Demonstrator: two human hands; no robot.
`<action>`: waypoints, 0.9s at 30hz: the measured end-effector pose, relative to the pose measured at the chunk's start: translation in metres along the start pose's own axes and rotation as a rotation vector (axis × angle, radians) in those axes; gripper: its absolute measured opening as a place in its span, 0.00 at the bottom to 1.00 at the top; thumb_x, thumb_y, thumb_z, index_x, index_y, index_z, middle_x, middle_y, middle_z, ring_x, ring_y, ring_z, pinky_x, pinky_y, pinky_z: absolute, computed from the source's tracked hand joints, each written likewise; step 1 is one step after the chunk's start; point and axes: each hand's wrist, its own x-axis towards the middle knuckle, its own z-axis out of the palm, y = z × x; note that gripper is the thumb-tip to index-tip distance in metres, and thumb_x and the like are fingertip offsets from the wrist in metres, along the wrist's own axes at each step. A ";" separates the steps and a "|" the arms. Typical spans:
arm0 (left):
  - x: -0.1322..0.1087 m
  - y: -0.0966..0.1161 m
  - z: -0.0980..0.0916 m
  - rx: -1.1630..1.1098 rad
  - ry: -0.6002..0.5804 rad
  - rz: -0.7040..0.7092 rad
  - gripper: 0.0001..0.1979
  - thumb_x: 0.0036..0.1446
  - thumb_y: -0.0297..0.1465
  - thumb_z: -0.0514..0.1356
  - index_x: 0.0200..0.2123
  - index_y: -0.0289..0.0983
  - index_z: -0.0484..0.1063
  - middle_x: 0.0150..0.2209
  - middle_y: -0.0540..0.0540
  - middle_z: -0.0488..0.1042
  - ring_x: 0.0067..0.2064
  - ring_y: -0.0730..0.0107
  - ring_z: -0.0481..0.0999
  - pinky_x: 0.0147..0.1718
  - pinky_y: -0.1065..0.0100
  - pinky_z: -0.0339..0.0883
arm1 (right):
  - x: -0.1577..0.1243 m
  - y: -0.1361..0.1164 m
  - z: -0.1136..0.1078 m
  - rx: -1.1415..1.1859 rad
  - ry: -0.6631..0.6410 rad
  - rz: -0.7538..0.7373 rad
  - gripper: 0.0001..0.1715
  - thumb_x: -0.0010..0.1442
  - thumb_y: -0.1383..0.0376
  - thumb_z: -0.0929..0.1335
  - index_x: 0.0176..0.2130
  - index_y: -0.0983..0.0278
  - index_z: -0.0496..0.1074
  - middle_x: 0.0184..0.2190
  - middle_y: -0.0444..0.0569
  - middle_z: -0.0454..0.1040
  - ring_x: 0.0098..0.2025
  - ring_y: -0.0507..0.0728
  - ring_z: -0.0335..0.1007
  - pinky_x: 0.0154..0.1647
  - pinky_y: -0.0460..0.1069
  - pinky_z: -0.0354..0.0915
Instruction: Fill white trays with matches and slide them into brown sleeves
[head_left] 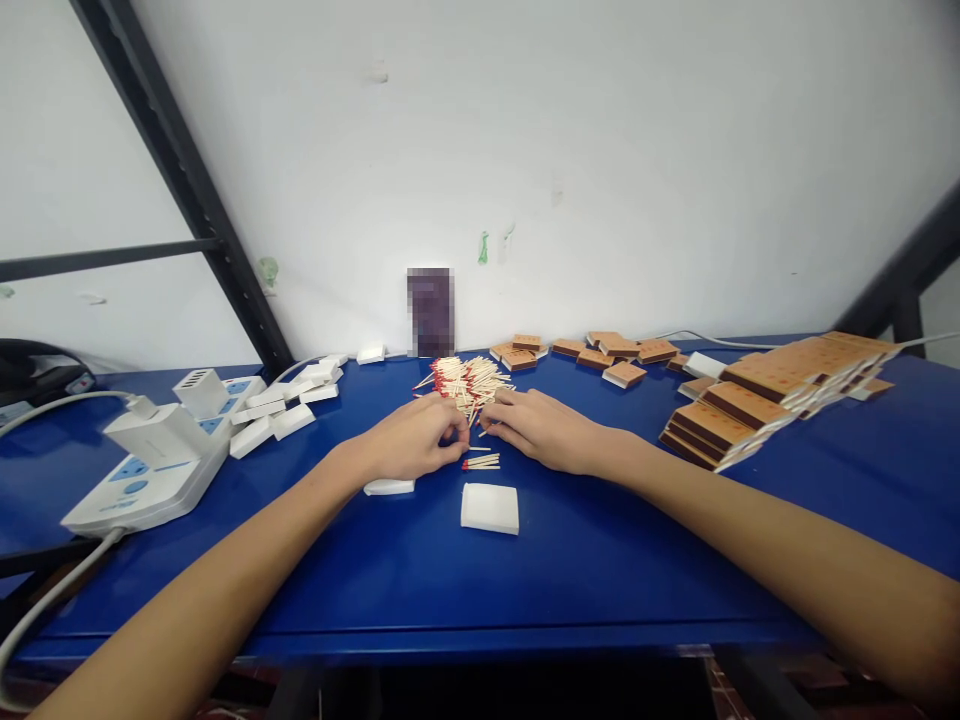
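Note:
My left hand (420, 437) is closed in a pinch at the near edge of a heap of red-tipped matches (472, 382). A single match (480, 448) sticks out to the right from its fingertips. My right hand (544, 430) curls at the heap's right side, with fingers bent together; what they hold, if anything, is too small to make out. Just below both hands lies a short row of several matches (484, 462), heads to the left. Nearer to me is a white matchbox tray (490, 508). Another white tray (388, 487) is partly hidden under my left wrist.
White trays (294, 395) are scattered at the left, beside a white power strip (169, 470) with plugged-in adapters. Brown matchbox sleeves (600, 350) lie along the wall, with stacked sleeves (750, 400) at the right. A blurred dark object (431, 312) leans against the wall.

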 end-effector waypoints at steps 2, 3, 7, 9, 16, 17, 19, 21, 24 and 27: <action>0.003 0.006 0.005 -0.005 0.031 0.013 0.07 0.59 0.30 0.55 0.31 0.37 0.73 0.35 0.47 0.73 0.37 0.67 0.69 0.39 0.65 0.61 | 0.000 0.004 0.001 0.056 0.051 -0.027 0.14 0.70 0.65 0.57 0.43 0.64 0.69 0.39 0.52 0.68 0.36 0.56 0.64 0.36 0.50 0.59; 0.004 0.009 0.007 -0.013 0.044 0.013 0.08 0.59 0.30 0.55 0.31 0.37 0.73 0.35 0.47 0.73 0.37 0.67 0.69 0.39 0.65 0.61 | 0.000 0.006 0.000 0.094 0.090 -0.034 0.13 0.70 0.65 0.57 0.42 0.65 0.69 0.39 0.51 0.67 0.36 0.55 0.64 0.37 0.50 0.60; 0.001 0.013 0.008 -0.089 0.063 0.025 0.12 0.63 0.31 0.53 0.31 0.36 0.73 0.33 0.48 0.73 0.36 0.68 0.70 0.39 0.65 0.62 | -0.002 0.007 -0.004 0.219 0.278 -0.012 0.10 0.69 0.66 0.58 0.40 0.64 0.67 0.39 0.51 0.68 0.39 0.55 0.63 0.40 0.51 0.62; -0.001 0.014 0.006 -0.129 0.041 0.040 0.15 0.66 0.32 0.50 0.31 0.37 0.74 0.31 0.49 0.73 0.35 0.69 0.70 0.39 0.66 0.62 | -0.004 0.004 -0.006 0.262 0.332 0.025 0.09 0.68 0.66 0.59 0.40 0.64 0.67 0.37 0.50 0.70 0.37 0.55 0.64 0.39 0.51 0.63; -0.009 0.013 0.001 -0.128 0.012 0.033 0.17 0.68 0.33 0.48 0.33 0.38 0.75 0.34 0.48 0.72 0.38 0.68 0.70 0.42 0.64 0.60 | -0.007 -0.011 -0.008 0.309 0.359 0.058 0.21 0.68 0.68 0.57 0.57 0.64 0.64 0.48 0.56 0.73 0.48 0.58 0.69 0.48 0.56 0.65; -0.009 0.012 0.001 -0.126 0.012 0.038 0.15 0.67 0.33 0.50 0.33 0.38 0.74 0.34 0.48 0.73 0.38 0.67 0.70 0.42 0.65 0.61 | -0.008 -0.013 -0.009 0.311 0.345 0.059 0.19 0.68 0.68 0.57 0.55 0.64 0.67 0.47 0.55 0.73 0.47 0.58 0.69 0.48 0.56 0.66; -0.011 0.011 0.000 -0.125 0.004 0.043 0.10 0.63 0.32 0.54 0.34 0.38 0.75 0.34 0.49 0.73 0.38 0.68 0.70 0.41 0.65 0.61 | -0.009 -0.017 -0.010 0.356 0.298 0.089 0.15 0.66 0.69 0.59 0.49 0.64 0.69 0.40 0.52 0.75 0.39 0.56 0.71 0.41 0.53 0.67; -0.012 0.011 0.000 -0.124 -0.005 0.033 0.07 0.61 0.33 0.57 0.36 0.39 0.75 0.35 0.48 0.74 0.37 0.67 0.70 0.40 0.65 0.62 | -0.010 -0.019 -0.012 0.435 0.253 0.131 0.10 0.63 0.70 0.62 0.44 0.65 0.70 0.33 0.48 0.75 0.32 0.53 0.70 0.35 0.50 0.66; -0.012 0.012 0.000 -0.120 0.000 0.012 0.09 0.60 0.37 0.59 0.37 0.39 0.76 0.36 0.47 0.75 0.38 0.66 0.71 0.40 0.64 0.62 | -0.010 -0.021 -0.012 0.465 0.216 0.154 0.03 0.59 0.71 0.66 0.34 0.64 0.70 0.29 0.45 0.74 0.30 0.52 0.69 0.33 0.47 0.64; -0.011 0.012 0.001 -0.121 0.007 0.000 0.08 0.59 0.36 0.60 0.37 0.38 0.76 0.36 0.47 0.74 0.37 0.67 0.71 0.39 0.64 0.63 | -0.010 -0.020 -0.012 0.430 0.197 0.166 0.05 0.57 0.72 0.66 0.30 0.64 0.70 0.28 0.43 0.75 0.30 0.51 0.69 0.34 0.46 0.62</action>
